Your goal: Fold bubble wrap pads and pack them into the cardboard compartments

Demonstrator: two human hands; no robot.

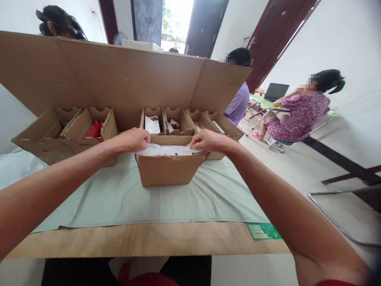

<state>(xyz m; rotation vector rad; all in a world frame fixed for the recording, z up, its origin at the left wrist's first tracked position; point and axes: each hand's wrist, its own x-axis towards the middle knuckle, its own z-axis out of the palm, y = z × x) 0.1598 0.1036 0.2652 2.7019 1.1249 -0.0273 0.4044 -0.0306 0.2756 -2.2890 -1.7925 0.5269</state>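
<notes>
A small open cardboard box [166, 170] stands on the pale green cloth [125, 198] in front of me. A white plastic-wrapped packet [166, 150] lies across its top opening. My left hand [133, 139] is closed on the packet's left end, fingers curled over the box rim. My right hand [208, 141] is closed on the packet's right end. Both forearms reach in from the near corners.
Several small open cartons [80, 129] with red and white contents sit in a row behind, backed by a tall cardboard flap [119, 75]. The wooden table edge [149, 240] carries a green sticker [263, 231]. Other people sit at the right by a laptop [276, 92].
</notes>
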